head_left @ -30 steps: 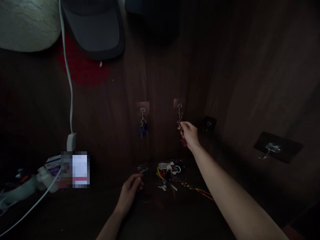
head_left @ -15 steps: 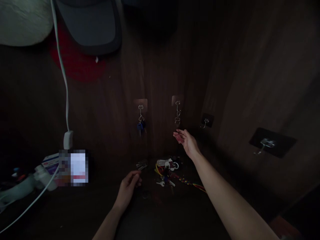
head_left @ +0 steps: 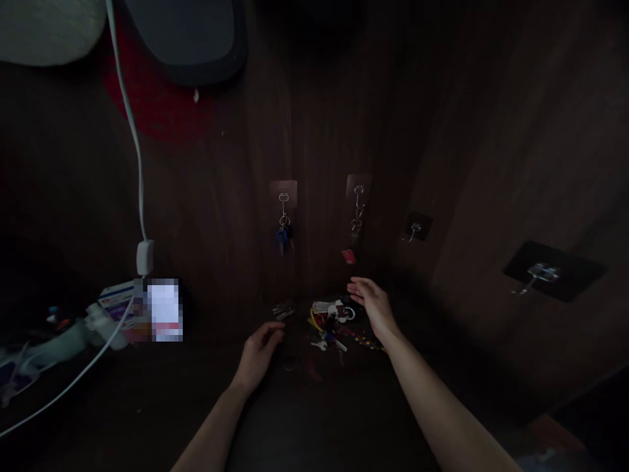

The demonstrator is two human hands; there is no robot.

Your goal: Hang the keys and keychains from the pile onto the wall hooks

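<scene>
A red tag hangs below a metal clasp and rings on a wall hook. My right hand is just beneath it, fingers stretched out and nothing in them. The hand is apart from the tag, above a pile of keys with a white carabiner-like ring and a patterned cord. Beside a small bunch of loose keys, my left hand rests low with its fingers loosely bent, thumb and forefinger a little apart, and no held thing visible.
Blue-headed keys hang from another wall hook. Two more hooks, one small and one large, are on the right wall. A white cable runs down at left past a box and bottle. A dark cap hangs above.
My right hand has let go of the red tag and dropped away from it, leaving it hanging. My left hand stays near the loose keys. The whole view has shifted slightly.
</scene>
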